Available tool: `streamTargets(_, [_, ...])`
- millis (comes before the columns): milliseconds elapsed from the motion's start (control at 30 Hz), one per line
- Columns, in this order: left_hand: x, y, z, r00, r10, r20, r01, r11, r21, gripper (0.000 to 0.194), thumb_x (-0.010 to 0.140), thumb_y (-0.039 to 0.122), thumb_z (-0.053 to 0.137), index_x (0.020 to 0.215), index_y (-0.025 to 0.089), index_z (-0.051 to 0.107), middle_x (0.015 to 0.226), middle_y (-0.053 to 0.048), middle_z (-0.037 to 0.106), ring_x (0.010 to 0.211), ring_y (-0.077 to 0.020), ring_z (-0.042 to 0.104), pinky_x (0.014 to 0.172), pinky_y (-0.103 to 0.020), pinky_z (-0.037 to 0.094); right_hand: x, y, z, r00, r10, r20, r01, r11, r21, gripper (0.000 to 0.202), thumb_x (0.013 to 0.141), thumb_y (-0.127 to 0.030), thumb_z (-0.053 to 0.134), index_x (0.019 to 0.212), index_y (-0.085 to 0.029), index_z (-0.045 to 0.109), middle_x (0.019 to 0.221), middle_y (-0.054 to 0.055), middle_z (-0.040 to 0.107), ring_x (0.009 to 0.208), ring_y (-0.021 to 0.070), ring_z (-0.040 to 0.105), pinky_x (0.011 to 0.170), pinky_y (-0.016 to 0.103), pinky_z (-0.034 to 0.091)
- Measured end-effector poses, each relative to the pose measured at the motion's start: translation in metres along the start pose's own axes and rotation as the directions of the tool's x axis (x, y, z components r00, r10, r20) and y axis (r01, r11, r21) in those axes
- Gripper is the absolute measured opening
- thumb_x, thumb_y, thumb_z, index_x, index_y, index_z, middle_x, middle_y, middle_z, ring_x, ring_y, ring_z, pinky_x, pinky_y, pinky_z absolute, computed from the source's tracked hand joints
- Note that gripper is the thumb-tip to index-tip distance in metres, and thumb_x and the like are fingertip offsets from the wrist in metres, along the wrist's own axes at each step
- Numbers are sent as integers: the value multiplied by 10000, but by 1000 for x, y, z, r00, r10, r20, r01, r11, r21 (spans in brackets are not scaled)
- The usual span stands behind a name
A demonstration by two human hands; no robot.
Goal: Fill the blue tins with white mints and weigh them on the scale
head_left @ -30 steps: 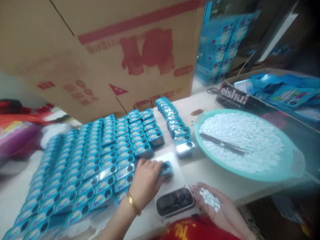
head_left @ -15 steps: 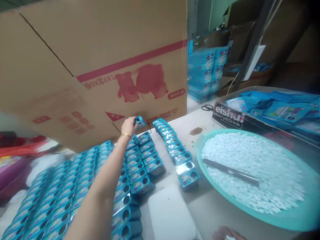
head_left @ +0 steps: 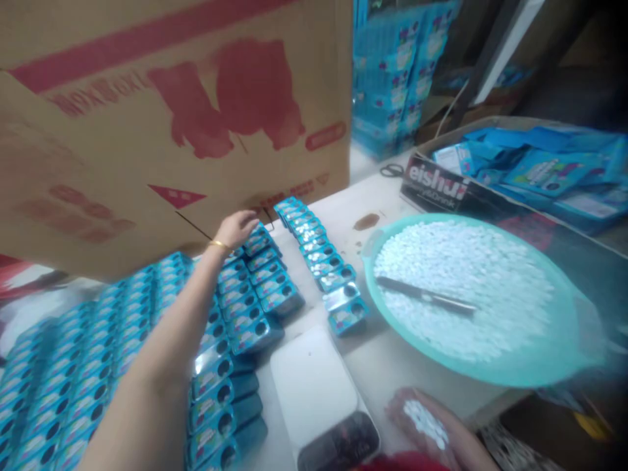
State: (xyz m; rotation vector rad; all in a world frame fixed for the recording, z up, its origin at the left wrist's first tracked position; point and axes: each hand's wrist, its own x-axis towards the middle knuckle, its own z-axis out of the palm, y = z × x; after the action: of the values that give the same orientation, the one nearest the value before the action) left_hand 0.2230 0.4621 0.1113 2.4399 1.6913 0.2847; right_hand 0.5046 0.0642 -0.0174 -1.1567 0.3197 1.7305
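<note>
My left hand (head_left: 238,229) reaches to the far end of the rows of small blue boxes (head_left: 255,330), each with a dark round hole on top. Its bent fingers are at a blue box (head_left: 258,239) at the end of one row; blur partly hides the grip. My right hand (head_left: 409,418), cupped palm up near the front edge, holds a small heap of white tablets (head_left: 426,422). Beside it sits a white scale (head_left: 314,373) with a dark display. Another row of boxes (head_left: 318,252) has white tablets in several of them.
A wide turquoise basin (head_left: 564,366) of white tablets, with a dark flat bar (head_left: 426,294) on top, stands right. Behind it is a carton (head_left: 436,180) of blue packets. A large cardboard box (head_left: 122,150) walls the back. Scissors (head_left: 391,170) and blue stacks (head_left: 387,78) lie beyond.
My left hand has lowered the blue box from the air onto the far end of a row. The view has tipped down, bringing my right hand and the scale's display into sight.
</note>
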Motion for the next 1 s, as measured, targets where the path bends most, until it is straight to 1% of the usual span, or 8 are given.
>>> streamTargets(33, [-16,23,-1,996,81,-34,-82,996,-32,362,913,378,425,1186,171,540,1252,-68,557,1144,-194,506,1008,-316,379,0,0,2,1000,0,-4,0,1000,27,258,576,-262,821,761,-120,711,785,78,742,815,240,708,858,349,551])
streamTargets(100, [-59,75,0,910,403,-95,-411,906,-100,373,881,444,481,1118,167,560,1154,-79,587,1074,-200,526,975,-341,394,-1,0,3,1000,14,8,-15,998,64,205,634,-251,794,761,-113,709,788,77,739,825,221,707,858,334,552])
streamTargets(200, [-127,145,18,761,646,62,-643,763,-64,417,827,534,535,1058,191,584,1118,-91,574,1003,-239,508,904,-414,397,-5,-2,4,1000,-1,30,0,998,59,190,673,-230,770,801,-103,709,815,87,741,851,217,706,845,314,558])
streamTargets(333, [-173,192,65,844,526,101,-534,841,86,253,850,375,554,1021,194,596,1187,-117,526,1032,-275,471,844,-439,385,-12,-2,3,993,-51,103,53,998,-21,209,707,-232,741,853,-87,704,840,105,742,875,222,703,816,291,566])
streamTargets(467, [-186,198,77,886,462,48,-464,876,131,124,884,260,505,894,202,613,1207,-84,529,1078,-266,462,853,-421,382,-14,-1,1,985,-93,145,102,993,-56,180,738,-214,708,873,-96,697,850,98,742,889,216,702,823,288,565])
streamTargets(600, [-215,198,28,882,472,-9,-470,881,55,163,918,265,453,922,185,595,1241,-90,514,1103,-233,493,888,-390,398,-13,-2,-2,976,-103,194,115,992,-54,156,747,-200,691,856,-89,692,848,105,742,893,227,704,824,292,567])
streamTargets(767, [-254,185,-22,908,410,89,-418,904,93,214,926,280,415,881,177,597,1115,-76,573,870,-170,586,741,-291,457,-12,-2,-6,967,-110,232,122,992,-38,107,752,-156,675,843,-101,684,848,104,740,880,224,708,789,277,582])
streamTargets(1000, [-272,159,12,924,340,176,-366,920,142,174,899,292,475,901,184,610,1075,-81,601,873,-188,609,742,-305,488,-9,0,-9,962,-113,247,121,992,-20,91,800,-130,603,846,-97,673,833,115,734,875,221,708,787,283,586])
